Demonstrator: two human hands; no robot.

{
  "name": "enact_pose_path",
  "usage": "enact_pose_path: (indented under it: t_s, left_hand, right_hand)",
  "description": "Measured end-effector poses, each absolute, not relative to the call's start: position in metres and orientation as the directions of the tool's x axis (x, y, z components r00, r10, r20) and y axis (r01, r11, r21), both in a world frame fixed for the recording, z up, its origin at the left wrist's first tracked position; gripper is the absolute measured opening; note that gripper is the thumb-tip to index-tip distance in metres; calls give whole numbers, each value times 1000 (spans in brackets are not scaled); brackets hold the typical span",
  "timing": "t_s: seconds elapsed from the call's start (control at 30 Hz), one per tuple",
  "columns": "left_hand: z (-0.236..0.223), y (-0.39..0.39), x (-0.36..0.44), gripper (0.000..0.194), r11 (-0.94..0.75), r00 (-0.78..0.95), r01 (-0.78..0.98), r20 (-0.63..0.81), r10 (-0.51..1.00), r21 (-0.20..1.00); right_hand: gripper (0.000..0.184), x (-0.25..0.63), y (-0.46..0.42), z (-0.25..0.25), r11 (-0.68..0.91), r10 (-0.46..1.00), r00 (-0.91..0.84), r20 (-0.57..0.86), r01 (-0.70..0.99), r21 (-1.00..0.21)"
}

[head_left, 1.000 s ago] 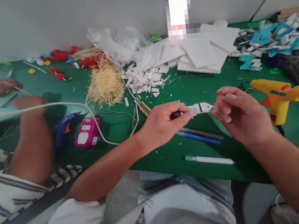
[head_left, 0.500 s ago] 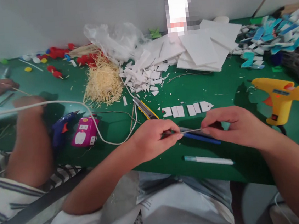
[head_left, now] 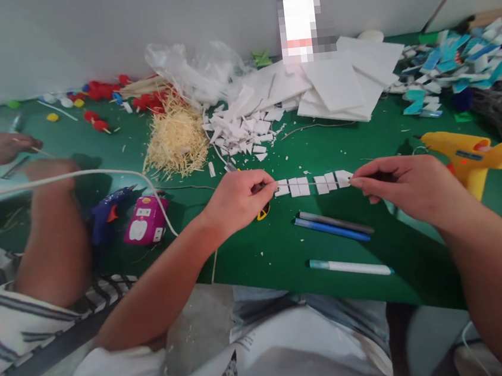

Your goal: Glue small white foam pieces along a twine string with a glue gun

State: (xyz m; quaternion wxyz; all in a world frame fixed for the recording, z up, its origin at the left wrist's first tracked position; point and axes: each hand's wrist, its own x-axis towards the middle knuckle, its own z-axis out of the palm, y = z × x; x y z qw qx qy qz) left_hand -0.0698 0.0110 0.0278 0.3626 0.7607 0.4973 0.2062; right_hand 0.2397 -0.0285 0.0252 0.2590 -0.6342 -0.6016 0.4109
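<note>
A thin greyish string (head_left: 311,183) is stretched nearly level between my two hands, lying over or just above a row of small cut white foam pieces (head_left: 300,191). My left hand (head_left: 244,200) pinches its left end beside the leftmost piece. At the other end, my right hand (head_left: 401,187) has thumb and forefinger closed on the string by the pointed piece (head_left: 343,179). Whether the string touches the pieces I cannot tell. A yellow utility knife (head_left: 263,212) is mostly hidden beneath my left hand.
Blue (head_left: 334,229), grey (head_left: 338,222) and white pens (head_left: 351,267) lie in front. A yellow glue gun (head_left: 467,156) is at right. White foam scraps (head_left: 245,130), sheets (head_left: 334,83) and wood shavings (head_left: 174,139) lie behind. At left, a co-worker's hands (head_left: 49,170) hold a thin stick.
Both my hands have moved away from me to the foam row and spread apart, so a longer stretch of string shows. My left hand now covers most of the knife; the pens are uncovered.
</note>
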Motion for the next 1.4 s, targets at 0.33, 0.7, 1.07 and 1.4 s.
enact_pose_path:
  t_s: [0.33,0.7,1.07,1.4]
  left_hand:
    - [40,36,-59,13,-201,304,755,-62,951,624]
    - [36,34,-60,17,-177,322,794,-157,934,581]
    - [46,30,-57,26,-104,179,944,-224,958,312]
    - [39,29,-56,35,-251,335,895,-185,924,368]
  right_hand:
    - [32,250,-27,26,13,978,-176,-107,573,-819]
    - [21,259,-20,12,32,999,-15,30,714,-700]
    - [8,243,-28,26,18,995,62,75,645,-764]
    - [18,244,-20,5,239,969,-146,198,751,-615]
